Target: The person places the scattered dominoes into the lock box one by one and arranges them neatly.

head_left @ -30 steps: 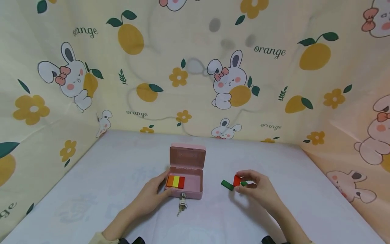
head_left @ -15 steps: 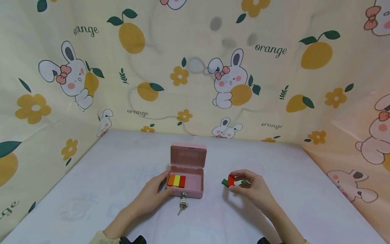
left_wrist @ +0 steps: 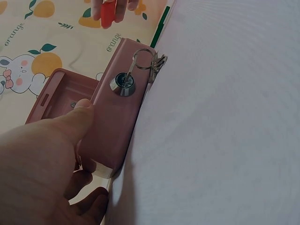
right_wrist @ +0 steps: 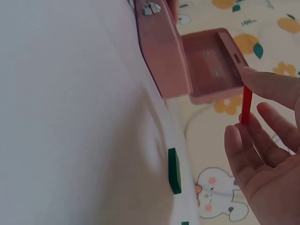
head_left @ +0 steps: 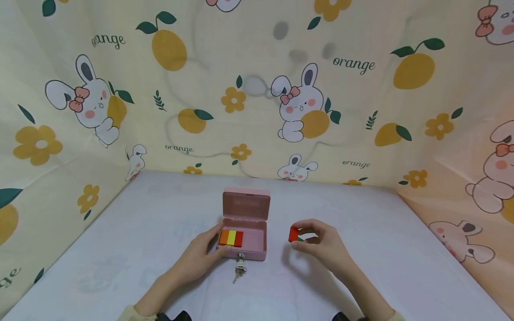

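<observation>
One pink box (head_left: 254,256), its lid (head_left: 246,206) raised, stands on a white desk (head_left: 172,200). The left grip (head_left: 200,252) holds it by the near end, thumb at the front; keys (head_left: 240,271) hang from the lock (left_wrist: 123,89), just right of that thumb. Inside, beside the left grip, lie an orange block (head_left: 223,237), a yellow block (head_left: 231,238) and a dark red block (head_left: 238,239), side by side. The right grip (head_left: 323,245), apart from the box, pinches a red block (head_left: 293,234) between thumb and fingertips, above the desk. Below this grip lies a green block (right_wrist: 174,171); a second (right_wrist: 185,223) barely shows. For good handling, light, even pressure should stop the red block twisting; near the box, it would best clear the rim, with the left grip bracing.
</observation>
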Demonstrator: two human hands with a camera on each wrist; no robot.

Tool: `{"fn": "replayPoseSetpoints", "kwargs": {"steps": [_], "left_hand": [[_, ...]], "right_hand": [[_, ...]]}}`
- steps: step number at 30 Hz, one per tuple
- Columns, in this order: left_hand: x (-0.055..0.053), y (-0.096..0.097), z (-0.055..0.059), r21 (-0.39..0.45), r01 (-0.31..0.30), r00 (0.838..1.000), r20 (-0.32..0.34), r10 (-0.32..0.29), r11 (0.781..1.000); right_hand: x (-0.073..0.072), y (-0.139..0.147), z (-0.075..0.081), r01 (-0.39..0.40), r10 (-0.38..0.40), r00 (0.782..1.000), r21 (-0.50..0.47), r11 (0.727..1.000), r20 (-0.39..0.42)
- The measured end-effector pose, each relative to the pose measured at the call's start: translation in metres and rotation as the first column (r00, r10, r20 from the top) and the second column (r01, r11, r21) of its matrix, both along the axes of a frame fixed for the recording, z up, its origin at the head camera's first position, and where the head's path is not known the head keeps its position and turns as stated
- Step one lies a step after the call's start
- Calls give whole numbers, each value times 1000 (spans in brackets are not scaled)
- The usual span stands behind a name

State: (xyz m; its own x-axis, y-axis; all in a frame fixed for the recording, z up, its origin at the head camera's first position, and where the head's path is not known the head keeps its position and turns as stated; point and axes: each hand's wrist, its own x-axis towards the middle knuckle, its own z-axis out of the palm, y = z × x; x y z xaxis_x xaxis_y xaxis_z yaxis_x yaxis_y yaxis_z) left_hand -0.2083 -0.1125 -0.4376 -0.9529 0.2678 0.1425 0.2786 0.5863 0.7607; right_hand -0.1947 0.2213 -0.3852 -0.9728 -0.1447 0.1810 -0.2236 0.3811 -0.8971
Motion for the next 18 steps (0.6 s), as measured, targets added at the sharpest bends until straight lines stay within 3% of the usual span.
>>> {"fn": "replayPoseSetpoints", "kwargs": {"steps": [10, 18], "left_hand": [[0, -2, 0, 1, -9, 1000, 9, 9, 1000], [0, -1, -1, 23, 10, 1000, 5, -11, 1000]], "right_hand": [[-3, -18, 4, -43, 42, 998, 13, 999, 43], [-7, -28, 3, -85, 86, 996, 64, 994, 0]]}}
